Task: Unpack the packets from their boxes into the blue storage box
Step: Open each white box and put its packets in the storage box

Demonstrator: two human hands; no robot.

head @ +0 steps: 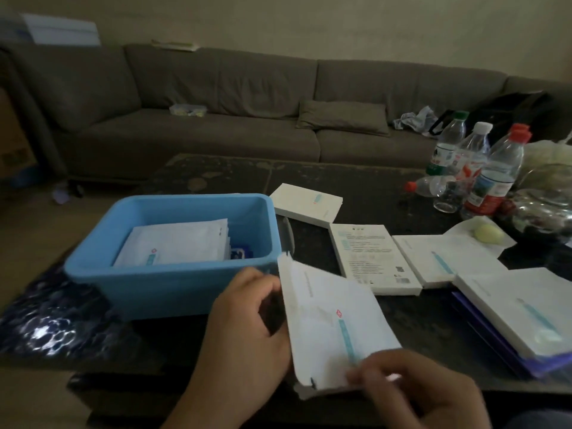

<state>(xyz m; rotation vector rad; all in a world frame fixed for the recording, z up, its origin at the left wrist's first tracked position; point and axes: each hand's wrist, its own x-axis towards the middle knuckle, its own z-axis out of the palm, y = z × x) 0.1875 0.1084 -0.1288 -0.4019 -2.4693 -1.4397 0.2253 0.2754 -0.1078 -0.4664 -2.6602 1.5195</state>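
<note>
A blue storage box (173,283) stands on the dark table at the left, with white packets (176,246) stacked inside it. Just in front of it I hold a flat white box (334,323) with a teal stripe, tilted, its flap end open toward the blue box. My left hand (244,335) grips its left edge, fingers curled behind it. My right hand (411,388) pinches its lower right corner. Several more flat white boxes lie on the table to the right: one behind (306,204), one printed-side up (371,258), one beside it (445,261), one at far right (520,311).
Several plastic water bottles (476,168) cluster at the table's back right, beside a glass bowl (541,212) and a napkin with a pale round item (486,235). A purple folder (501,351) lies under the far-right box. A grey sofa (247,119) runs behind the table.
</note>
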